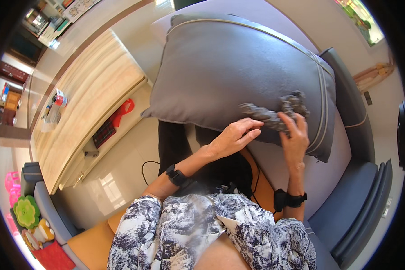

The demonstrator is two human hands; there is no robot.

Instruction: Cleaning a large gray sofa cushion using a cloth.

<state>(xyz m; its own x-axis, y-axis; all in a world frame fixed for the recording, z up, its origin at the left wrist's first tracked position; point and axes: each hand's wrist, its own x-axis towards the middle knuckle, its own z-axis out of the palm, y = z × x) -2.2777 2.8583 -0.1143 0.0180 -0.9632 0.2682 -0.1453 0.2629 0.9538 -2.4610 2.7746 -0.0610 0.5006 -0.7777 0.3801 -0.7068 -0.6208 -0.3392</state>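
A large grey leather-look cushion (229, 71) with pale piping lies before me, partly over my legs in dark trousers. On its lower right part is a twisted grey cloth (270, 116), bunched like a rope and blurred. My right hand (294, 138) has its fingers closed around the cloth's middle, and a bunched end rises beyond the fingertips. My left hand (239, 135) is just left of it, thumb apart from the fingers. Its fingertips are at the cloth's lower edge; whether they touch is unclear.
A low stone-topped table (98, 81) stands left, with bottles and a plastic bag on top and a red bag (123, 111) on its shelf. Dark sofa cushions (347, 195) are at right. A black cable (143, 168) loops by my left forearm. Soft toys (27, 212) sit lower left.
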